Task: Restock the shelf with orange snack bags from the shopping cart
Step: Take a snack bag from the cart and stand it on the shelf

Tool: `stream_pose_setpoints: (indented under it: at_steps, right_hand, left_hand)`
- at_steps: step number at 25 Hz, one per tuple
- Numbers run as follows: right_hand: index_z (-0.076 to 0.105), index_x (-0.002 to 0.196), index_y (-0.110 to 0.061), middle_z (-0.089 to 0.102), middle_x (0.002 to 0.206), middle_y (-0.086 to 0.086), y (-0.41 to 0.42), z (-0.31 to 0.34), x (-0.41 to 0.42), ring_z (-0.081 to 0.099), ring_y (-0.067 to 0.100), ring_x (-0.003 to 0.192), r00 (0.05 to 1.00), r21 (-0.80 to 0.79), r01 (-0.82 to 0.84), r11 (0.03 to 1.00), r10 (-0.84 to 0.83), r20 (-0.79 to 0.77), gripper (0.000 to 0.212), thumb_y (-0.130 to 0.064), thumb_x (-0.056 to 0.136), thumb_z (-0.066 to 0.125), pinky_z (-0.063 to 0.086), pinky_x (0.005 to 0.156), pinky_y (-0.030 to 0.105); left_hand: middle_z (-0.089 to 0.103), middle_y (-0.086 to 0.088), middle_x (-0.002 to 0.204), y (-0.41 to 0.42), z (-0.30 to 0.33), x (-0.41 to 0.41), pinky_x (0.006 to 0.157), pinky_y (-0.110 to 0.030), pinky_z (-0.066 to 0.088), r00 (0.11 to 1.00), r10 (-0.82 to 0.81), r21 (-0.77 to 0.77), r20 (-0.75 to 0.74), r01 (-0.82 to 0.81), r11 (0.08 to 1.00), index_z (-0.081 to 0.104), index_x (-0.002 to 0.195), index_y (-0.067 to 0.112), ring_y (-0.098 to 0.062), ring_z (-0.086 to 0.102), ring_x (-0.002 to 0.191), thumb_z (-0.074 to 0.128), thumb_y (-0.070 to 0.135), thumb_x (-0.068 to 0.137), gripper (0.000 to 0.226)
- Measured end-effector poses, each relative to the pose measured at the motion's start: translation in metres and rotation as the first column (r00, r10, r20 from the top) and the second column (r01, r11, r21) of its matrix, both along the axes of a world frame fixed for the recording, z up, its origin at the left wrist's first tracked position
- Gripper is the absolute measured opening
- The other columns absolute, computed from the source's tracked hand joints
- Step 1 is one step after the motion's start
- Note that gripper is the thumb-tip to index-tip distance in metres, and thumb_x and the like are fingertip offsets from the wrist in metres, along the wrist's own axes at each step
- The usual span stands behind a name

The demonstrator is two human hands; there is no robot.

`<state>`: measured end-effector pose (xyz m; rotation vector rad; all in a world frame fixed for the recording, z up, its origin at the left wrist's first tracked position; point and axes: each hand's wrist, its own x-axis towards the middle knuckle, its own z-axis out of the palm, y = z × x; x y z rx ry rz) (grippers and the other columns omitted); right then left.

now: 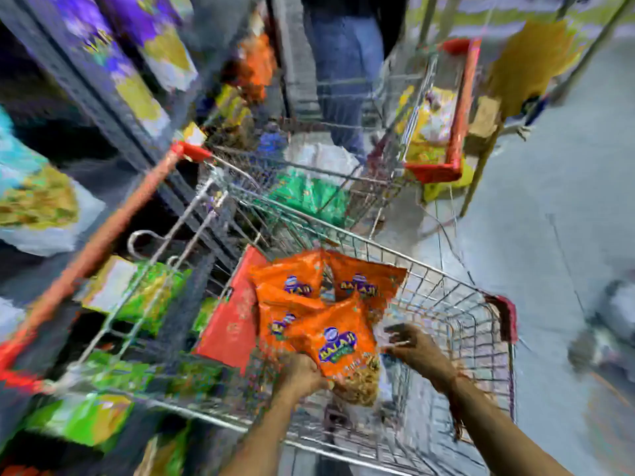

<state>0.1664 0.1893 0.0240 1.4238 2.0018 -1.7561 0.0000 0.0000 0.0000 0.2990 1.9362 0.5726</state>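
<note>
left hand [302, 374] gripping orange snack bags [330, 324]

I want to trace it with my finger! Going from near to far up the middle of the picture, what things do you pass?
Left hand gripping an orange snack bag → wire shopping cart with red handle → green packets in the second wire cart → a person in blue jeans.

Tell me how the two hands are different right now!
The left hand is gripping the bottom edge of an orange snack bag; the right hand grips nothing, fingers spread beside the bag. The left hand is curled into a closed grip; the right hand looks open. Both reach into the shopping cart.
</note>
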Motion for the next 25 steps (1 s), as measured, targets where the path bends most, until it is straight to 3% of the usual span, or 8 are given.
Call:
stream_pose_setpoints:
  at_steps: [2, 5, 7, 11, 14, 18, 22, 25]
  right_hand:
    - [0.053, 0.131, 0.008, 0.062, 0.112, 0.022, 0.014, -0.046, 0.003, 0.060, 0.023, 0.097, 0.986, -0.121, -0.105, 0.987, 0.119, 0.115, 0.052, 0.013, 0.082, 0.068, 0.049, 0.084, 0.037]
    - [0.043, 0.142, 0.003, 0.062, 0.111, 0.013, 0.015, -0.096, 0.008, 0.066, 0.010, 0.090, 0.890, -0.226, -0.354, 0.907, 0.402, 0.217, 0.056, 0.001, 0.090, 0.064, 0.045, 0.084, 0.028]
    - [0.046, 0.138, 0.008, 0.058, 0.131, 0.025, 0.013, -0.123, 0.005, 0.061, 0.030, 0.118, 0.819, -0.203, -0.509, 0.836, 0.543, 0.186, 0.058, -0.001, 0.086, 0.069, 0.041, 0.099, 0.030]
    - [0.045, 0.137, 0.006, 0.054, 0.137, 0.025, 0.008, -0.152, 0.001, 0.048, 0.039, 0.129, 0.898, -0.271, -0.393, 0.879, 0.430, 0.092, 0.066, 0.022, 0.077, 0.066, 0.039, 0.110, 0.052]
    - [0.057, 0.128, -0.003, 0.063, 0.129, 0.015, 0.008, -0.149, 0.004, 0.055, 0.027, 0.122, 0.929, -0.335, -0.342, 0.878, 0.369, 0.019, 0.058, 0.011, 0.073, 0.069, 0.046, 0.104, 0.044]
    - [0.063, 0.113, -0.029, 0.071, 0.116, -0.008, 0.005, -0.113, 0.015, 0.061, 0.014, 0.116, 0.961, -0.413, -0.232, 0.880, 0.273, 0.043, 0.050, -0.001, 0.073, 0.074, 0.050, 0.090, 0.029]
    - [0.057, 0.124, -0.016, 0.067, 0.126, 0.004, 0.000, -0.052, 0.003, 0.061, 0.019, 0.120, 0.981, -0.359, -0.191, 0.914, 0.189, -0.041, 0.049, 0.008, 0.082, 0.069, 0.052, 0.094, 0.030]
    - [0.061, 0.121, -0.018, 0.068, 0.128, 0.005, -0.005, 0.016, -0.038, 0.065, 0.014, 0.115, 0.958, -0.249, -0.232, 0.940, 0.177, -0.224, 0.052, 0.006, 0.078, 0.075, 0.053, 0.093, 0.028]
  left_hand:
    - [0.065, -0.032, 0.067, 0.011, -0.046, 0.007, 0.062, -0.031, 0.038, 0.996, -0.016, -0.041, 0.085, 0.019, 0.999, 0.065, 0.071, -0.009, -0.013, 0.047, 0.070, 0.078, 0.003, 0.056, 0.023]
    - [0.061, -0.026, 0.123, 0.009, -0.087, 0.020, 0.070, -0.021, 0.051, 0.973, 0.085, -0.085, 0.214, -0.068, 0.994, 0.056, 0.116, -0.002, -0.014, 0.047, 0.100, 0.071, -0.015, 0.070, 0.050]
    - [0.060, -0.021, 0.127, 0.010, -0.108, 0.025, 0.070, -0.017, 0.053, 0.937, 0.126, -0.149, 0.326, -0.080, 0.986, 0.056, 0.122, -0.005, -0.015, 0.051, 0.101, 0.071, -0.007, 0.076, 0.048]
    - [0.066, -0.020, 0.124, 0.006, -0.127, 0.027, 0.074, -0.029, 0.051, 0.923, 0.224, -0.232, 0.313, -0.154, 0.961, 0.063, 0.121, 0.004, -0.016, 0.057, 0.095, 0.081, 0.006, 0.069, 0.055]
    - [0.068, -0.011, 0.124, 0.012, -0.115, 0.020, 0.088, -0.031, 0.051, 0.901, 0.270, -0.163, 0.340, -0.226, 0.960, 0.063, 0.121, 0.011, -0.016, 0.060, 0.104, 0.088, 0.007, 0.054, 0.072]
    - [0.064, -0.004, 0.130, 0.025, -0.081, 0.000, 0.099, -0.029, 0.041, 0.916, 0.141, -0.162, 0.376, -0.085, 0.983, 0.056, 0.126, 0.015, -0.016, 0.054, 0.113, 0.090, 0.016, 0.055, 0.079]
    - [0.068, -0.004, 0.125, 0.030, -0.016, -0.030, 0.107, -0.038, 0.045, 0.968, -0.013, -0.011, 0.252, 0.016, 1.000, 0.062, 0.121, 0.016, -0.021, 0.061, 0.117, 0.090, 0.020, 0.055, 0.072]
    - [0.073, -0.009, 0.113, 0.012, 0.056, -0.059, 0.095, -0.039, 0.055, 0.985, 0.108, 0.223, 0.131, -0.136, 0.965, 0.066, 0.111, 0.007, -0.025, 0.068, 0.109, 0.086, 0.003, 0.061, 0.054]
